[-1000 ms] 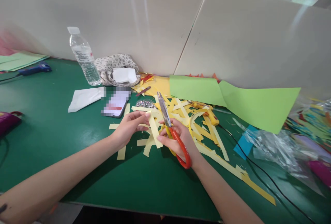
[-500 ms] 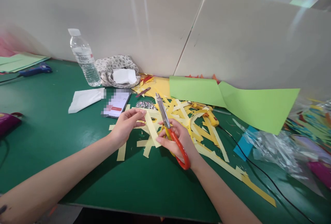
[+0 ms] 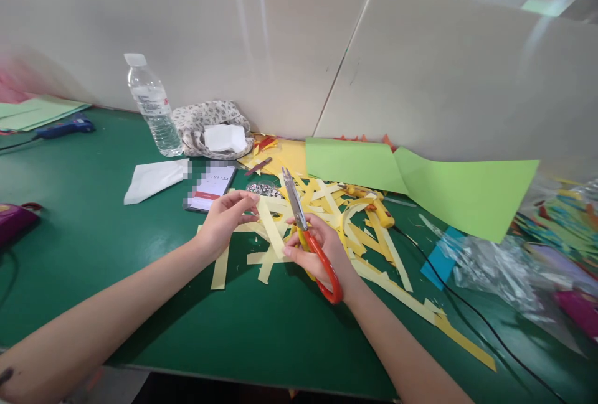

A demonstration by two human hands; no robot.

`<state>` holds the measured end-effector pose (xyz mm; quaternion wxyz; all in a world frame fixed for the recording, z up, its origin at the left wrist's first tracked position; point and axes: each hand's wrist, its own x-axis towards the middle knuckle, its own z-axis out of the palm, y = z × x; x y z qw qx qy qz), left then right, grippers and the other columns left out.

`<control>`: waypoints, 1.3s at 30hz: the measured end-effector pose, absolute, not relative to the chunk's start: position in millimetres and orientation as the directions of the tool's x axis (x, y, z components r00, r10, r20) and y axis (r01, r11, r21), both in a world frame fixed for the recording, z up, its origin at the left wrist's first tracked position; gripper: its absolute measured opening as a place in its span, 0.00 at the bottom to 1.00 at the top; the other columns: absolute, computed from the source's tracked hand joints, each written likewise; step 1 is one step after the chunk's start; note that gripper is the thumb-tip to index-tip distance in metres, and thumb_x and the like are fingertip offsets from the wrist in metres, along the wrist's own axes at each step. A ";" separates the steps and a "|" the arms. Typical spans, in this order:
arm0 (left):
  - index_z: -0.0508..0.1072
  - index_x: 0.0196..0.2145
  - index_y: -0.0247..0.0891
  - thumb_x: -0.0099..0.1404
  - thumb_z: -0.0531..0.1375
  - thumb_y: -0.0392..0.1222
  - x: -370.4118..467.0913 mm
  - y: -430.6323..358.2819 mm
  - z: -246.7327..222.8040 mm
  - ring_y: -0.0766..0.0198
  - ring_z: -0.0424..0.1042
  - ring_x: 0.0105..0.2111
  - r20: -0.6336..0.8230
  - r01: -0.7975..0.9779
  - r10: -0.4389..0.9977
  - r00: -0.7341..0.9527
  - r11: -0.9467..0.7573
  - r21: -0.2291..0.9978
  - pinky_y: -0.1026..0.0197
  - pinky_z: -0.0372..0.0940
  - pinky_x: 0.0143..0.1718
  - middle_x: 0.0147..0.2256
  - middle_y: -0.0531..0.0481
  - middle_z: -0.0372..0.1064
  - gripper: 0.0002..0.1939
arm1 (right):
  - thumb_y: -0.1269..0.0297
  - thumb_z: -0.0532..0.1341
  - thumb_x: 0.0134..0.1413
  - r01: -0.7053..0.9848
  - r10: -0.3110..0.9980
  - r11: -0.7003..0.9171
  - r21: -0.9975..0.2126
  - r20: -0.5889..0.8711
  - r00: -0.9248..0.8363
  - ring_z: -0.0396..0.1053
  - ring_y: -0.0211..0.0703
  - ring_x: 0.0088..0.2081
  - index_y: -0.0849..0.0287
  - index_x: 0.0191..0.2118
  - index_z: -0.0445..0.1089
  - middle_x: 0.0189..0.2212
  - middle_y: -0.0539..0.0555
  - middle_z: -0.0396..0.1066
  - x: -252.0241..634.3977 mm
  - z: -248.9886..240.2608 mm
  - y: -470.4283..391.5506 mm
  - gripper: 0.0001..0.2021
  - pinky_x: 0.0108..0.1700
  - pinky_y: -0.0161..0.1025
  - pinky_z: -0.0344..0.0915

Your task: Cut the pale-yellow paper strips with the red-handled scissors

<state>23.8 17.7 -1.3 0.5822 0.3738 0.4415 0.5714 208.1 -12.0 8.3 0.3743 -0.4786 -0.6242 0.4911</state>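
Between my two hands stretches a short pale-yellow paper strip [image 3: 271, 226]. My left hand [image 3: 228, 217] pinches its upper end between thumb and fingertips. At the lower end, the thumb and fingers of my right hand [image 3: 322, 251] press on the strip. That same hand also carries a pair of scissors [image 3: 301, 223] with red and yellow handles, blades together and pointing away from me. Beneath and behind the hands lies a loose heap of yellow paper strips [image 3: 369, 242] on the green table [image 3: 261, 342].
A phone [image 3: 212, 186], a napkin [image 3: 156, 178], a water bottle [image 3: 154, 105] and a patterned pouch [image 3: 210, 114] stand at the back left. Green paper sheets [image 3: 462, 189] lean behind the heap. A yellow glue gun [image 3: 383, 213] trails a black cable rightward, near crumpled clear plastic [image 3: 499, 270].
My left hand has shifted slightly left and the strip's lower end has risen a little between my fingers. The scissors stay almost where they were.
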 end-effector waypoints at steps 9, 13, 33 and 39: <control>0.74 0.31 0.35 0.55 0.62 0.48 24.6 17.0 -1.4 0.67 0.68 0.33 -0.133 -0.335 0.988 0.076 0.151 0.930 0.66 0.66 0.31 0.31 0.49 0.69 0.13 | 0.67 0.66 0.37 0.176 0.977 0.042 -0.983 0.003 -0.213 0.65 0.36 0.23 0.57 0.40 0.63 0.22 0.46 0.69 208.0 11.5 -12.8 0.20 0.27 0.36 0.65; 0.74 0.34 0.35 0.54 0.63 0.47 25.8 14.8 -2.1 0.65 0.70 0.35 -0.153 -0.310 0.972 0.176 0.202 0.929 0.64 0.67 0.33 0.34 0.47 0.71 0.13 | 0.66 0.66 0.37 0.192 0.980 0.064 -0.979 0.025 -0.198 0.66 0.37 0.23 0.56 0.40 0.63 0.22 0.47 0.69 208.7 7.6 -11.3 0.20 0.27 0.36 0.65; 0.72 0.28 0.38 0.53 0.64 0.43 30.1 6.4 1.1 0.70 0.68 0.29 -0.050 -0.335 0.992 0.118 0.087 0.938 0.66 0.66 0.35 0.29 0.53 0.69 0.07 | 0.47 0.61 0.42 0.822 0.908 0.332 -0.462 0.391 -0.147 0.68 0.52 0.35 0.60 0.50 0.57 0.35 0.59 0.70 205.5 9.1 -20.9 0.31 0.35 0.45 0.62; 0.72 0.26 0.37 0.54 0.64 0.42 33.6 2.6 1.1 0.71 0.67 0.28 -0.036 -0.347 0.990 0.137 0.082 0.934 0.67 0.66 0.35 0.27 0.55 0.68 0.06 | 0.44 0.60 0.42 0.839 0.892 0.376 -0.395 0.398 -0.213 0.69 0.53 0.36 0.61 0.52 0.57 0.37 0.61 0.70 202.0 3.1 -22.2 0.34 0.35 0.46 0.63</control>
